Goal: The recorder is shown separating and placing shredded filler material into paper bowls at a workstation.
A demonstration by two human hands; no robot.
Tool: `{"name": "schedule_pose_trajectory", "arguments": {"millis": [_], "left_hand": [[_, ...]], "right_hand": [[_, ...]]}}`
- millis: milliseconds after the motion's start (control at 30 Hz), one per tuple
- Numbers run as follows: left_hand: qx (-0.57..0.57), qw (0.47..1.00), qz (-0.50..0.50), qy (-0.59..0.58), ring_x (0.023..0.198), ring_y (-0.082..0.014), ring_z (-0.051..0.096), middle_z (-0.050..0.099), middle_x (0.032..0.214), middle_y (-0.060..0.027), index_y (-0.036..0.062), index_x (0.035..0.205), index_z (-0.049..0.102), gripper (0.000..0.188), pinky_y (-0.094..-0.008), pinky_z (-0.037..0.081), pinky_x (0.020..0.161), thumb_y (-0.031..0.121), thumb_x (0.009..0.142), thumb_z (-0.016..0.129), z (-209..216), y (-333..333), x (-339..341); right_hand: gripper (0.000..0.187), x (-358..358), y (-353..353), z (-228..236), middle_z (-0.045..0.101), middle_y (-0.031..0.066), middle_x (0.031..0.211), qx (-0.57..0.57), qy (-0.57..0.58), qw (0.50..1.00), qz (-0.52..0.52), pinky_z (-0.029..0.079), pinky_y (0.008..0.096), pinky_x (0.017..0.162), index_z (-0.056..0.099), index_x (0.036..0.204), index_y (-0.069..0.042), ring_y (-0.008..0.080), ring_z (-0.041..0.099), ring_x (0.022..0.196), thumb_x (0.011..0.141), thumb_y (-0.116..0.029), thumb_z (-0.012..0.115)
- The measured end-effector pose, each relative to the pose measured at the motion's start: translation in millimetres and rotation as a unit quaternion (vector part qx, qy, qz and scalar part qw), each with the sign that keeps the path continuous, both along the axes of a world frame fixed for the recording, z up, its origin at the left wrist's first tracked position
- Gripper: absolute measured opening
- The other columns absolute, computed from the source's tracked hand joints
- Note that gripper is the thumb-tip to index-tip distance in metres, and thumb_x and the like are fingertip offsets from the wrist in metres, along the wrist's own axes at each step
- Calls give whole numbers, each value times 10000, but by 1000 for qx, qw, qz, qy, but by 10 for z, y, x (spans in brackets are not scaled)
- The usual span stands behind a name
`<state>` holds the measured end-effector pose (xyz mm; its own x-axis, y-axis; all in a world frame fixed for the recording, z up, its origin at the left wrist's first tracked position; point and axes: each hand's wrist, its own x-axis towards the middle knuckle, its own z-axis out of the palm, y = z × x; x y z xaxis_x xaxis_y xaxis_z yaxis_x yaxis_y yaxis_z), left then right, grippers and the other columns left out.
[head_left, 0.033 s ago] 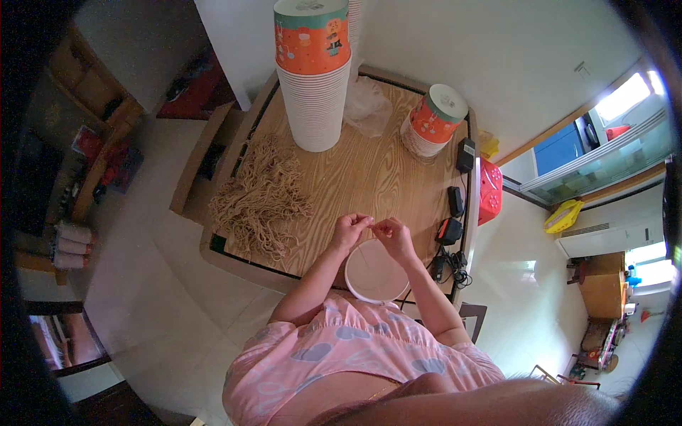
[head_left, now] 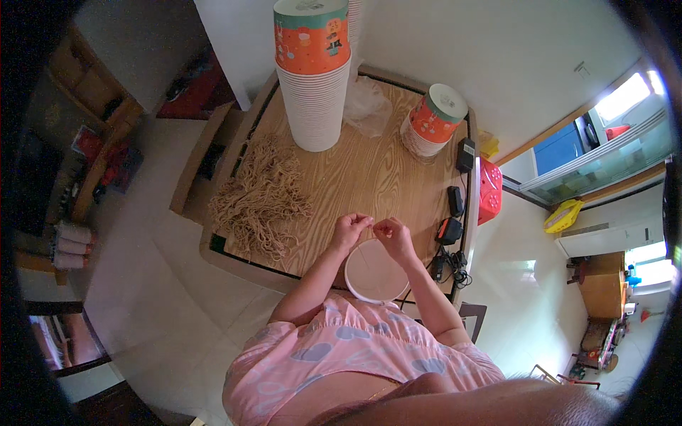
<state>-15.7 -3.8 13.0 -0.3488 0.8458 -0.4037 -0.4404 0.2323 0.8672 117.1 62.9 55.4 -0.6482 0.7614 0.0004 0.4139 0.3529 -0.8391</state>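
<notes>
- Both hands up front now: left hand [head_left: 351, 230] and right hand [head_left: 393, 238] nearly meeting, fingers of each pinched narrow, apparently on one fine string [head_left: 371, 232]; the grip itself is too small to read fully.
- That close pinch makes sense: something so thin calls for fingertips rather than a full fist.
- And the tub [head_left: 377, 275], white-rimmed and round, sits right under the hands, between the forearms, close against the dress [head_left: 369, 328]; probably tucked there to keep it steady while both hands are busy.
- Over on the left, a loose tan heap [head_left: 264, 199] of strands lies on the worktop [head_left: 362, 174], likely there for an easy reach.
- Farther back, the tall stack [head_left: 316, 106] and the short stack [head_left: 432, 124], nested upside down, presumably to save room.
- Adapters [head_left: 465, 155] and leads [head_left: 460, 268] line the right edge, seemingly out of the way.
</notes>
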Motion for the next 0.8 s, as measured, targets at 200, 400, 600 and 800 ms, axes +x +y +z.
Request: {"name": "schedule_pose_trajectory", "arguments": {"millis": [200, 400, 600, 800], "left_hand": [[60, 983, 36, 168, 627, -108, 547, 600, 728, -18, 36, 777, 581, 92, -241, 445, 621, 126, 778, 599, -243, 32, 43], [57, 980, 44, 187, 639, -127, 595, 622, 681, -73, -3, 751, 601, 121, -254, 465, 589, 116, 771, 592, -242, 7, 13], [41, 973, 42, 222, 638, -126, 595, 621, 688, -75, -4, 760, 596, 123, -255, 464, 589, 118, 773, 590, -81, 13, -4], [97, 984, 67, 132, 622, -111, 574, 612, 678, -60, 3, 783, 594, 111, -248, 455, 594, 113, 775, 588, -351, 52, 5]], "right_hand": [[75, 14, -38, 69, 551, 110, 726, 15, 22, 999, 19, 455, 319, 606, 608, 775, -34, 236, 558, 677, 722, -86, 616], [108, -3, -91, 97, 549, 98, 721, 92, 4, 994, 51, 449, 318, 600, 614, 786, -46, 225, 539, 676, 706, -112, 640], [121, -70, -55, 61, 547, 94, 714, 91, -22, 995, 17, 444, 294, 569, 589, 742, -19, 198, 531, 627, 694, -107, 656], [65, -52, 54, -145, 574, 52, 697, -24, 16, 1000, 10, 438, 243, 567, 562, 754, -8, 125, 545, 632, 737, -44, 613]]}}
